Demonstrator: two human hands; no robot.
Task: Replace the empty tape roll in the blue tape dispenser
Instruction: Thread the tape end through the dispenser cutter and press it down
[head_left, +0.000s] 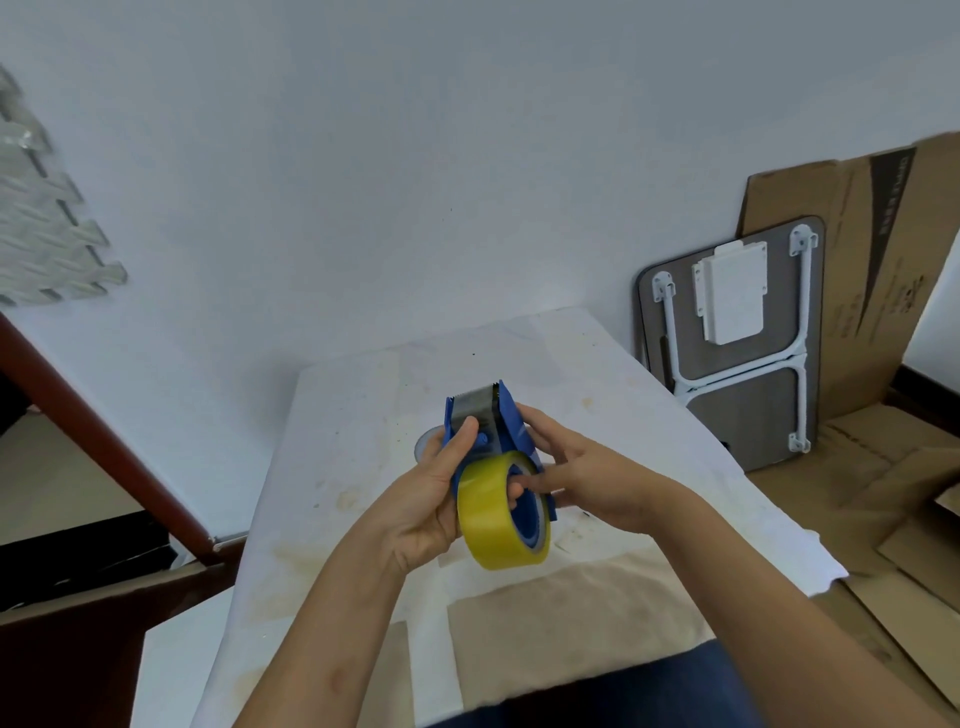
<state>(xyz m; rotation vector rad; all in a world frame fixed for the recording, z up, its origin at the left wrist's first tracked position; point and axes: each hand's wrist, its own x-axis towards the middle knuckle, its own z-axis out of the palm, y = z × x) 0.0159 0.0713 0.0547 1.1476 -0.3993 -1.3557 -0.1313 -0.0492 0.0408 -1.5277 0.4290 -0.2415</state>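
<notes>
I hold the blue tape dispenser (511, 421) above the table, its toothed cutter pointing away from me. A full yellow tape roll (491, 519) sits on the dispenser's blue hub at the near end. My left hand (431, 499) grips the dispenser's left side, thumb on the frame. My right hand (582, 478) holds the right side, with a finger reaching into the roll's centre. A grey ring-shaped object (426, 444), possibly the empty core, lies on the table behind my left hand, mostly hidden.
The white stained table cover (363, 467) stretches ahead to the wall. A folded small table (737, 343) and flattened cardboard (883, 260) lean at the right. A brown bar (104, 447) slants at the left.
</notes>
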